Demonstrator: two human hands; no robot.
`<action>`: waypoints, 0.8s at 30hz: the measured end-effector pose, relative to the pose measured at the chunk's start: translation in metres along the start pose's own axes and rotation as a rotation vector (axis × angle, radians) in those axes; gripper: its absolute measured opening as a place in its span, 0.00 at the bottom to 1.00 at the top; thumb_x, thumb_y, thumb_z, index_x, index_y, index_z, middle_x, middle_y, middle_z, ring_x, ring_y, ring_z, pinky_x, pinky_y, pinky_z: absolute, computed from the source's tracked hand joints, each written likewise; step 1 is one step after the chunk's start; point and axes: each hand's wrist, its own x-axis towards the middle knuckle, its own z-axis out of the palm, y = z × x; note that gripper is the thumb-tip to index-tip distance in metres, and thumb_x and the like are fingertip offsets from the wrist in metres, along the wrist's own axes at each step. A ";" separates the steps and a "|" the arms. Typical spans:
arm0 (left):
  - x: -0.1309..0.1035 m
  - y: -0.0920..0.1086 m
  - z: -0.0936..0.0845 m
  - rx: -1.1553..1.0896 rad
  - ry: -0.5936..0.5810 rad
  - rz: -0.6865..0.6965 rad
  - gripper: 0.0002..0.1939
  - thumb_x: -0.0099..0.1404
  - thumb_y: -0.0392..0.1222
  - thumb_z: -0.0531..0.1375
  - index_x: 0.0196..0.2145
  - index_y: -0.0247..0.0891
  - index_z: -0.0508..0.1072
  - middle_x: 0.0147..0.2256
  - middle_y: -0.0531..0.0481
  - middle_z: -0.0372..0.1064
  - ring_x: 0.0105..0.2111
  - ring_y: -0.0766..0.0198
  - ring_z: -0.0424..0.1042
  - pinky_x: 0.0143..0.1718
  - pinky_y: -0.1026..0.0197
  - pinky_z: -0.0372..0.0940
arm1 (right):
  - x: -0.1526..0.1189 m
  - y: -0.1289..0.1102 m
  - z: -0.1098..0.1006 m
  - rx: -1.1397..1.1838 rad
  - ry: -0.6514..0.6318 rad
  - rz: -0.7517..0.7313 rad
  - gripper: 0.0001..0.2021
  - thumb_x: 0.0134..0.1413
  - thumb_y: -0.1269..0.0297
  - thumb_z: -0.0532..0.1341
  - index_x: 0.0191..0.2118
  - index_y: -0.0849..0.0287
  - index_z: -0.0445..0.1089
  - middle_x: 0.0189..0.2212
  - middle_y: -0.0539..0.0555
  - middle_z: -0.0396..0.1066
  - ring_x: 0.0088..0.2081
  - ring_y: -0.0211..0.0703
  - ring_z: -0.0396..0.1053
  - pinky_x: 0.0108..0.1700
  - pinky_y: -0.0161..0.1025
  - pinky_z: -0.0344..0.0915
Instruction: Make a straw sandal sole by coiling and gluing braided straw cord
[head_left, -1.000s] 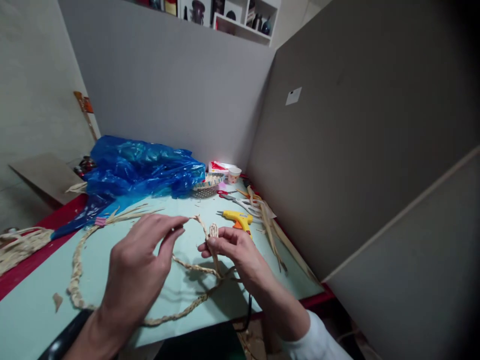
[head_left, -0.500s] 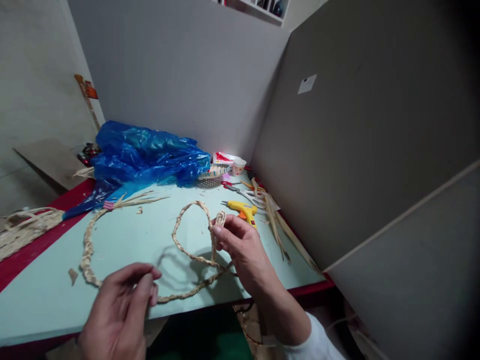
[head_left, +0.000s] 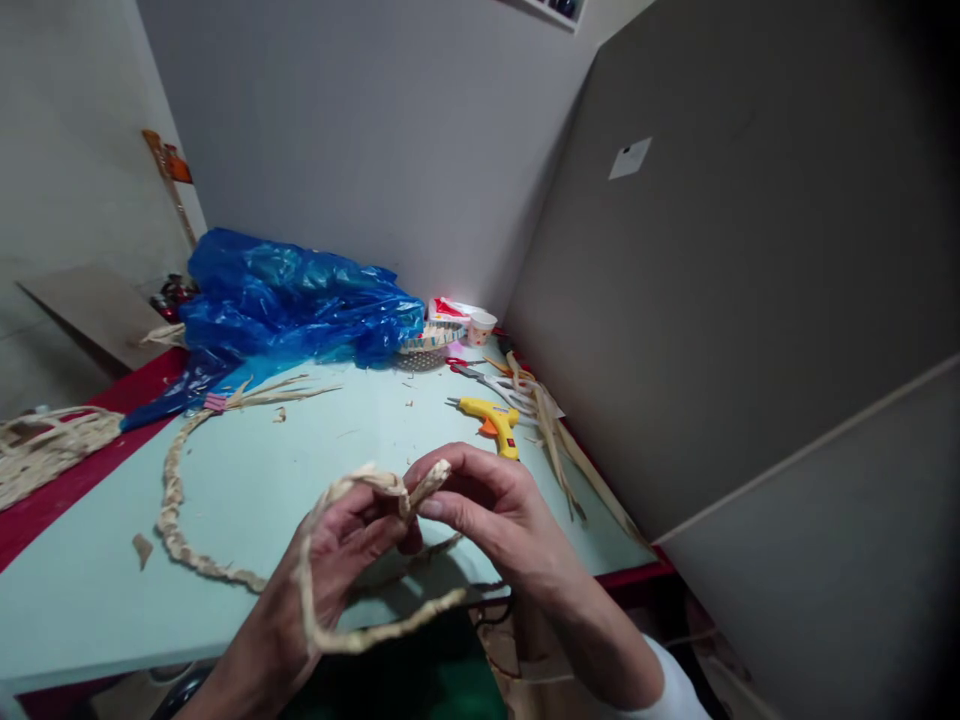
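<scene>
From my remote seat I'm bringing both hands together over the near edge of the bench (head_left: 300, 430). My left hand (head_left: 341, 560) is reaching in from the near left, its thumb and fingers pinching the braided cord (head_left: 304, 590) beside its folded end (head_left: 431, 485). My right hand (head_left: 499, 510) is coming from the near right, bent at the wrist, its grip closing narrowly on that folded end, which is poking up past the thumb. From between the hands, the cord is looping over to the left and hanging across my left wrist. More braid is curving over the left of the bench from a pink clip (head_left: 215, 403). My left hand is hiding where the lengths are joining, so I cannot tell how they're running. The hanging loop is looking blurred, and the right sleeve (head_left: 671, 690) is running out of view.
</scene>
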 end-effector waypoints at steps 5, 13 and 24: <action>0.000 -0.003 0.001 -0.011 0.020 -0.005 0.16 0.55 0.58 0.73 0.26 0.42 0.81 0.25 0.53 0.71 0.27 0.63 0.68 0.31 0.62 0.66 | 0.004 -0.006 -0.007 -0.056 -0.048 -0.002 0.02 0.61 0.65 0.68 0.38 0.55 0.77 0.31 0.47 0.75 0.33 0.40 0.74 0.43 0.38 0.71; -0.002 -0.003 0.002 0.447 0.293 0.306 0.08 0.64 0.52 0.65 0.33 0.48 0.81 0.35 0.51 0.78 0.36 0.55 0.76 0.39 0.57 0.72 | -0.006 -0.009 -0.013 -0.552 0.213 -0.276 0.20 0.66 0.70 0.64 0.60 0.44 0.68 0.57 0.49 0.73 0.50 0.40 0.70 0.52 0.37 0.67; 0.000 -0.011 0.007 0.666 0.504 0.341 0.10 0.67 0.54 0.60 0.37 0.50 0.79 0.40 0.51 0.79 0.40 0.52 0.77 0.47 0.52 0.74 | -0.023 0.012 0.001 -0.911 0.134 -0.695 0.17 0.72 0.66 0.56 0.61 0.51 0.70 0.50 0.56 0.80 0.45 0.44 0.75 0.50 0.38 0.74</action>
